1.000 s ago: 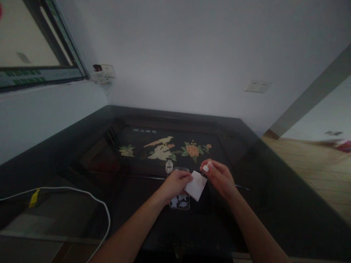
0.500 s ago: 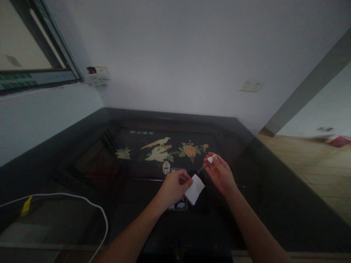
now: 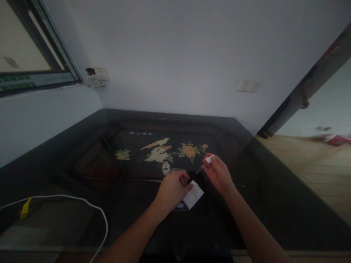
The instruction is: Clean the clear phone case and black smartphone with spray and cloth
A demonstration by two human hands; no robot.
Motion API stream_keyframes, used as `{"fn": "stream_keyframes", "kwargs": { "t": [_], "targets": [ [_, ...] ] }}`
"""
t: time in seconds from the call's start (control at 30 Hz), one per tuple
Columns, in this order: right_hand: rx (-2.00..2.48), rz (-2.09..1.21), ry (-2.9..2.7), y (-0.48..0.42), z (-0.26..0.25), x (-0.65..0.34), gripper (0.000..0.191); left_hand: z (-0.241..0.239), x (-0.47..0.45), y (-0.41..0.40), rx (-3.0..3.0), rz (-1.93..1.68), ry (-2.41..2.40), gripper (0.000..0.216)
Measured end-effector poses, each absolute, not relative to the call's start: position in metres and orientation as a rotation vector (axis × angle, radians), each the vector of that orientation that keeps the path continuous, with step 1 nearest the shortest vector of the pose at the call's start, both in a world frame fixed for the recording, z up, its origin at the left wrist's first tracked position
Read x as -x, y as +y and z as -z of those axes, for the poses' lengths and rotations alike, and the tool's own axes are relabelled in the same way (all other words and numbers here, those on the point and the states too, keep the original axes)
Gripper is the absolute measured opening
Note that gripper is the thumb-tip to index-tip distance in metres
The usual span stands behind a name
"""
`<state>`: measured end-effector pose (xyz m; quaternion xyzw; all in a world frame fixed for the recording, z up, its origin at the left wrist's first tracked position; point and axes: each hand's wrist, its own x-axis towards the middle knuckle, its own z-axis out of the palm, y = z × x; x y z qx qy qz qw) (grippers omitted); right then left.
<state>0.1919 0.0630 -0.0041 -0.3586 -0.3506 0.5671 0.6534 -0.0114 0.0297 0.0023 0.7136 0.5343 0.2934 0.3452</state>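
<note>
My left hand (image 3: 172, 188) pinches a folded white tissue (image 3: 194, 195) by its upper left corner, above a dark flat rectangle (image 3: 204, 206) that I cannot name for sure. Partly covered by that hand lies a clear-edged case with a dark and white pattern (image 3: 180, 206), perhaps a phone case. In my right hand (image 3: 219, 175) is a dropper (image 3: 210, 159), gripped by its white cap, its thin clear tube slanting down and left towards the dark rectangle. A small clear bottle (image 3: 166, 168) stands just beyond my left hand.
The glossy black table (image 3: 137, 219) bears a bird-and-flower inlay (image 3: 159, 151). A white cable (image 3: 105, 223) with a yellow tag (image 3: 25, 208) curves across its left side. Sockets (image 3: 249, 86) sit on the wall behind. At the right, a person (image 3: 297, 96) is partly visible in the background.
My left hand has lowered the tissue slightly, towards me, and its thumb now lies over the corner. The right hand with the dropper has barely shifted. A person has appeared at the right.
</note>
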Motion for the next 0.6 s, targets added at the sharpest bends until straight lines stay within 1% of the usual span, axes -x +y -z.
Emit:
{"fn": "stream_keyframes", "kwargs": {
  "t": [0.13, 0.2, 0.27, 0.33, 0.4, 0.47, 0.53, 0.6],
  "targets": [
    [0.827, -1.311, -0.743, 0.066, 0.007, -0.19, 0.032, -0.028, 0.028, 0.029, -1.817, -0.907, 1.21, 0.027],
    [0.839, -1.316, -0.736, 0.069, 0.007, -0.185, 0.032, -0.041, 0.047, 0.032, -1.836, -1.043, 1.175, 0.029],
    [0.865, -1.318, -0.758, 0.074, 0.003, -0.177, 0.031, -0.046, 0.068, 0.037, -1.841, -1.245, 1.263, 0.027],
    [0.894, -1.318, -0.798, 0.08, -0.002, -0.167, 0.03, -0.041, 0.087, 0.044, -1.88, -1.353, 1.402, 0.027],
    [0.896, -1.314, -0.839, 0.087, -0.009, -0.154, 0.029, -0.029, 0.099, 0.052, -1.991, -1.316, 1.446, 0.042],
    [0.881, -1.312, -0.88, 0.095, -0.016, -0.14, 0.03, -0.016, 0.102, 0.057, -2.063, -1.215, 1.395, 0.051],
    [0.889, -1.316, -0.929, 0.101, -0.021, -0.127, 0.031, -0.007, 0.1, 0.061, -2.101, -1.135, 1.343, 0.053],
    [0.925, -1.309, -0.988, 0.106, -0.023, -0.114, 0.031, -0.002, 0.097, 0.062, -2.106, -1.089, 1.309, 0.048]
  ]
}}
